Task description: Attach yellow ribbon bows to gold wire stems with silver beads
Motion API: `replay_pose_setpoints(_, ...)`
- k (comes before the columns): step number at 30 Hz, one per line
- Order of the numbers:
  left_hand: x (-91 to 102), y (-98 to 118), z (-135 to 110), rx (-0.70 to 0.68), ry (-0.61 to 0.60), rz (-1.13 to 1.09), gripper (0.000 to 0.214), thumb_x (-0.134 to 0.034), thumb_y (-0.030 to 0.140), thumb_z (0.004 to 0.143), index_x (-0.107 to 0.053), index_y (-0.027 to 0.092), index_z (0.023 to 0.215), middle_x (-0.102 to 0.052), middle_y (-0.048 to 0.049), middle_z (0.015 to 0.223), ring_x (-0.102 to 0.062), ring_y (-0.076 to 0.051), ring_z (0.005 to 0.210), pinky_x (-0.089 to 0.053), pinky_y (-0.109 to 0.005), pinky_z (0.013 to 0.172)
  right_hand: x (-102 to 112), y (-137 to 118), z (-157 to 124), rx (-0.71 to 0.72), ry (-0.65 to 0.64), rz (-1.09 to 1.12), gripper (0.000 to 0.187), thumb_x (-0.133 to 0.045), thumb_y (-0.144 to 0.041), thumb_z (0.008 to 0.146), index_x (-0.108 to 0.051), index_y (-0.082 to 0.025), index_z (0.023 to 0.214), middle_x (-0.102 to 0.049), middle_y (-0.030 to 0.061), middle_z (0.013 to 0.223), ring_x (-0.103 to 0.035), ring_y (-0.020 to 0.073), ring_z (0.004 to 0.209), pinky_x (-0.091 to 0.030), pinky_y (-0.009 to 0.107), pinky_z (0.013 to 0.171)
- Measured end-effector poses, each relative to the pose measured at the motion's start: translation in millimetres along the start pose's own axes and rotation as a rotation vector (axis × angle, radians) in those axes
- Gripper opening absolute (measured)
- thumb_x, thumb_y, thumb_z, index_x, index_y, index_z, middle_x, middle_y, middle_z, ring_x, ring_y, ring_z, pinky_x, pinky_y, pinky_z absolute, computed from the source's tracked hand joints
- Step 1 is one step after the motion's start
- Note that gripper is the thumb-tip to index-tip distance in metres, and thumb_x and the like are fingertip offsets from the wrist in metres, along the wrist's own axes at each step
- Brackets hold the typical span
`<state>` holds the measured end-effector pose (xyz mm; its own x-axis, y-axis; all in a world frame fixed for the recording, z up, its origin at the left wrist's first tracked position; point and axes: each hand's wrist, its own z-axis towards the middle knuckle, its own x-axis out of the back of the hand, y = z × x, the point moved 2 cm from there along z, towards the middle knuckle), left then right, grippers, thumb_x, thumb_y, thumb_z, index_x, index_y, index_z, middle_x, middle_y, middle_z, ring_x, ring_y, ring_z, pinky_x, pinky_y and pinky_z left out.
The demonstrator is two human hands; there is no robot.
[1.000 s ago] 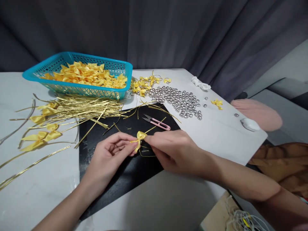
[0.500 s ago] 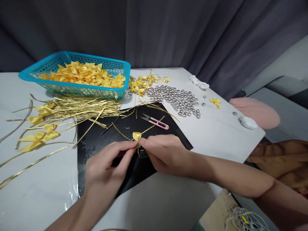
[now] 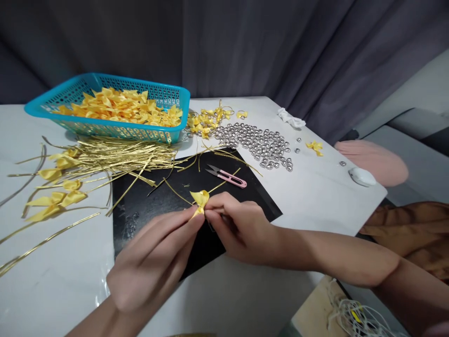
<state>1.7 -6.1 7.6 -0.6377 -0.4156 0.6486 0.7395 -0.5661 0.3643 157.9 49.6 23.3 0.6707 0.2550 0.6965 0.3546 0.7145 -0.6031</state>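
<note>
A small yellow ribbon bow is pinched between both my hands above a black mat. My left hand has its fingers pressed together on the bow's lower part. My right hand pinches the bow from the right, with a thin gold wire running off towards the pink snips. Both hands are closed.
A teal basket full of yellow bows stands at the back left. Gold wire strips and wired bows spread below it. Silver beads lie at the back right, with a white object near the table's right edge.
My left hand has turned over and stretched its fingers up to the bow. The bow has shifted slightly and shows more of its loops. The right hand stays pinched on it.
</note>
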Motion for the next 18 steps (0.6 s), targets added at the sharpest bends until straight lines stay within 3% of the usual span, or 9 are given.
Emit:
replay_pose_setpoints(3,2.1,3,4,-0.058,0.028,0.037,0.021,-0.046,0.017,0.092,-0.062,0.012,0.104,-0.068,-0.0091,0.099,-0.066,-0.014,0.089,-0.052,-0.021,0.085,0,0,0,-0.025,-0.014,0.045,0.005,-0.040,-0.016,0.091,-0.044,-0.018,0.093,-0.057,-0.0012,0.074,-0.046,0.0053,0.051,-0.038,0.015,0.049)
replay_pose_setpoints(10,9.4,-2,6,-0.129,-0.041,0.114,0.018,-0.051,0.019,0.089,-0.065,0.015,0.100,-0.072,-0.0065,0.094,-0.069,-0.016,0.079,-0.057,-0.020,0.072,-5,3,-1,-0.116,-0.102,0.224,0.005,-0.036,-0.017,0.092,-0.039,-0.019,0.096,-0.053,-0.0023,0.072,-0.045,0.0056,0.050,-0.035,0.016,0.047)
replay_pose_setpoints(12,7.2,-2,4,-0.103,-0.049,0.111,0.020,-0.050,0.023,0.090,-0.066,0.016,0.100,-0.073,-0.0057,0.091,-0.070,-0.016,0.075,-0.059,-0.019,0.066,-7,4,-1,-0.113,-0.118,0.238,0.003,-0.036,-0.018,0.092,-0.038,-0.020,0.094,-0.051,-0.0025,0.070,-0.044,0.0064,0.051,-0.034,0.017,0.048)
replay_pose_setpoints(15,4.1,-2,-1,0.118,0.024,0.022,0.028,-0.041,0.029,0.094,-0.066,0.017,0.097,-0.075,-0.0053,0.089,-0.071,-0.013,0.074,-0.059,-0.015,0.062,-6,4,-1,-0.064,-0.091,0.209,0.004,-0.037,-0.016,0.091,-0.038,-0.020,0.091,-0.050,-0.0019,0.072,-0.044,0.0070,0.054,-0.035,0.017,0.050)
replay_pose_setpoints(18,1.8,2,-6,0.101,-0.046,-0.051,0.027,-0.041,0.027,0.094,-0.065,0.020,0.105,-0.074,-0.0024,0.098,-0.071,-0.011,0.081,-0.058,-0.012,0.070,-4,4,0,0.019,-0.039,0.200,0.009,-0.039,-0.011,0.089,-0.037,-0.020,0.088,-0.047,-0.0027,0.073,-0.041,0.0062,0.055,-0.034,0.016,0.050)
